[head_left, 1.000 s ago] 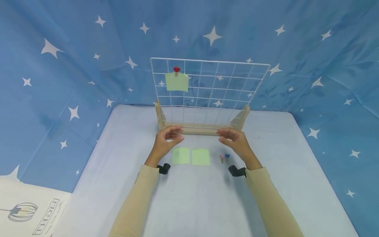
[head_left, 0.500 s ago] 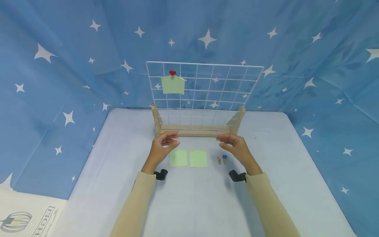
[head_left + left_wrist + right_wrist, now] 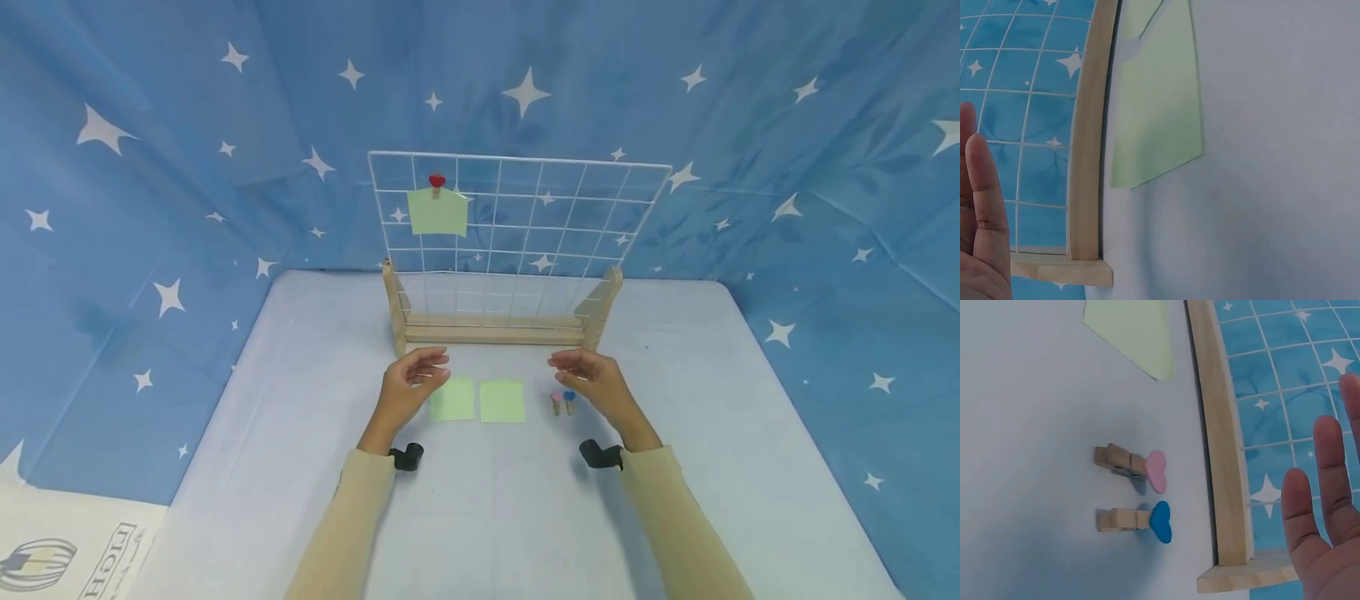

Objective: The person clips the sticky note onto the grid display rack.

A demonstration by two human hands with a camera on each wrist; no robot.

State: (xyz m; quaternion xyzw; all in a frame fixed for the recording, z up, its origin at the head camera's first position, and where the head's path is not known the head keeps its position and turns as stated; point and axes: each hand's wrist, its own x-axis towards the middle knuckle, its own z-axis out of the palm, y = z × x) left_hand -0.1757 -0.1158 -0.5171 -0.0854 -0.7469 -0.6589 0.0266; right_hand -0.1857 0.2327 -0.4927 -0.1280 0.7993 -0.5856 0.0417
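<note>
My left hand [image 3: 407, 385] hovers above the table, fingers loosely curved and holding nothing, beside the left green sticky note [image 3: 453, 400]. My right hand [image 3: 597, 381] is held the same way, also with nothing in it, near two small wooden clothespins. One clothespin bears a pink heart [image 3: 1156, 472], the other a blue heart [image 3: 1160, 522]. A second green sticky note [image 3: 502, 402] lies flat between the hands. Up on the white wire grid [image 3: 517, 225], a third green note [image 3: 437, 213] hangs from a clothespin with a red heart [image 3: 437, 181].
A wooden stand [image 3: 495, 335] holds the grid upright behind the hands. The table [image 3: 495, 517] has a pale cloth. Blue star-patterned fabric [image 3: 600, 75] surrounds it, and a printed white cloth [image 3: 82, 542] lies at the lower left. Each wrist wears a black camera [image 3: 408, 457].
Both hands have drawn back slightly from the stand toward the person, still empty. The head view has shifted a little. The notes and clothespins stay in place.
</note>
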